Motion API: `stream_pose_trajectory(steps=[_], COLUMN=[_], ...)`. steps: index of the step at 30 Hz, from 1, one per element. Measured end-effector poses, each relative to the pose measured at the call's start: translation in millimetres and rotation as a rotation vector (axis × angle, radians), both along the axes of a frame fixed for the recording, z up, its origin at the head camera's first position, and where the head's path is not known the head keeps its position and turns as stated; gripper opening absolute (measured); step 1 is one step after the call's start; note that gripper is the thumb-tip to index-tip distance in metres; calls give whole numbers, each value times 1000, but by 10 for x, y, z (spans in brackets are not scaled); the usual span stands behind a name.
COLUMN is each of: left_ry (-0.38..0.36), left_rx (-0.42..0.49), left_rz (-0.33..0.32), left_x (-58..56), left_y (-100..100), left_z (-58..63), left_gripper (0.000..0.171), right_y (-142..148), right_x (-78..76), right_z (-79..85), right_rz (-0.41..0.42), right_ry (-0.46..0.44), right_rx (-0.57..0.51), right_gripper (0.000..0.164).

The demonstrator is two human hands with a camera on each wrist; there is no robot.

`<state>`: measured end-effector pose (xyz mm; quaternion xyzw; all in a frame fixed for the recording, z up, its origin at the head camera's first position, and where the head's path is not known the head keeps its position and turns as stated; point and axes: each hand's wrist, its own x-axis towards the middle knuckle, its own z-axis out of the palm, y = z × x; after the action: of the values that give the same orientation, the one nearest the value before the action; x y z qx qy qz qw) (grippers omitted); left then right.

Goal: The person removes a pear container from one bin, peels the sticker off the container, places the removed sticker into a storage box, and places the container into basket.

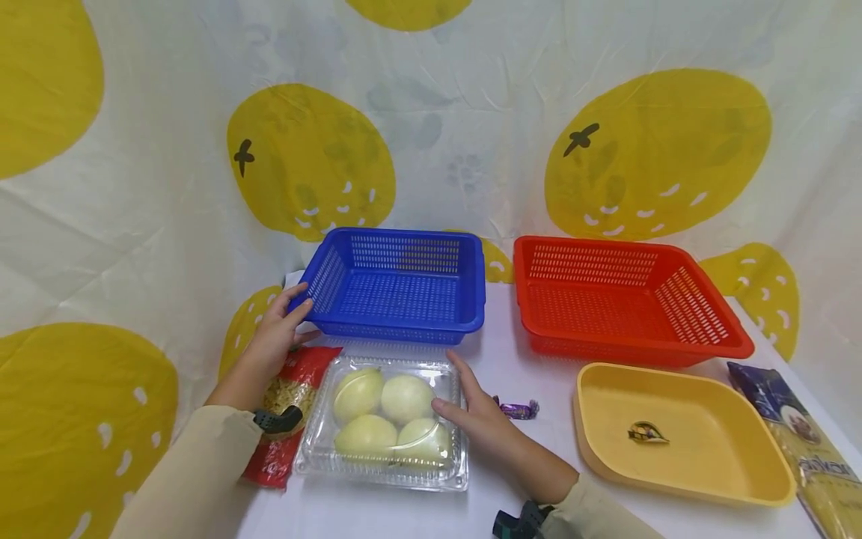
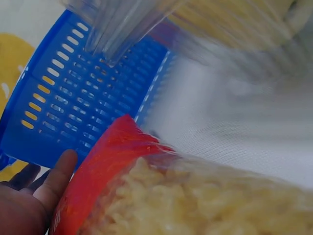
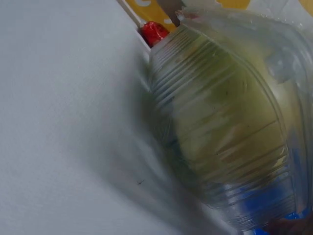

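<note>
A clear plastic clamshell box (image 1: 390, 479) holds several pale yellow-green round fruits (image 1: 407, 398). My right hand (image 1: 486, 415) lies along the box's right side, its thumb over the lid's edge and a finger stretched toward the far corner. In the right wrist view only a bit of that hand shows, at the bottom right corner. My left hand (image 1: 274, 333) is at the left end of the blue basket (image 1: 397, 329), fingers extended by its rim. Beneath the left forearm lies a red bag of pasta (image 1: 296, 382), partly covered by the wrist; its pasta pieces (image 2: 195, 200) show through clear film.
A red basket (image 1: 626, 348) stands right of the blue one. Before it, a yellow tray (image 1: 700, 486) contains a small wrapped item (image 1: 646, 433). A purple-wrapped candy (image 1: 518, 409) lies beside the right hand. At the far right is a blue-and-yellow packet (image 1: 801, 442).
</note>
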<state>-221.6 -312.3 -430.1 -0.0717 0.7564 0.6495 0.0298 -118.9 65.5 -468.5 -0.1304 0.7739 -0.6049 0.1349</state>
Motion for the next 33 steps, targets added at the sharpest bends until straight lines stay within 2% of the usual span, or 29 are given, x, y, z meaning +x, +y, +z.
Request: stream_pose_trajectory(steps=[9, 13, 22, 29, 33], left_ry=[33, 33, -13, 11, 12], left_rx=[77, 93, 67, 102, 109], left_rz=[7, 11, 11, -13, -18], left_x=[-70, -101, -66, -62, -63], left_y=[-14, 9, 14, 16, 23], left_z=[-63, -84, -57, -49, -30], left_gripper=[62, 62, 63, 63, 62], right_y=[-1, 2, -5, 14, 29], right_x=[-39, -50, 24, 72, 65], right_z=[-26, 5, 215, 373, 373], right_rz=[22, 26, 67, 109, 101], right_ry=[-11, -60, -208, -372, -382], right_rx=[3, -10, -145, -268, -291], right_gripper=[90, 92, 98, 93, 90])
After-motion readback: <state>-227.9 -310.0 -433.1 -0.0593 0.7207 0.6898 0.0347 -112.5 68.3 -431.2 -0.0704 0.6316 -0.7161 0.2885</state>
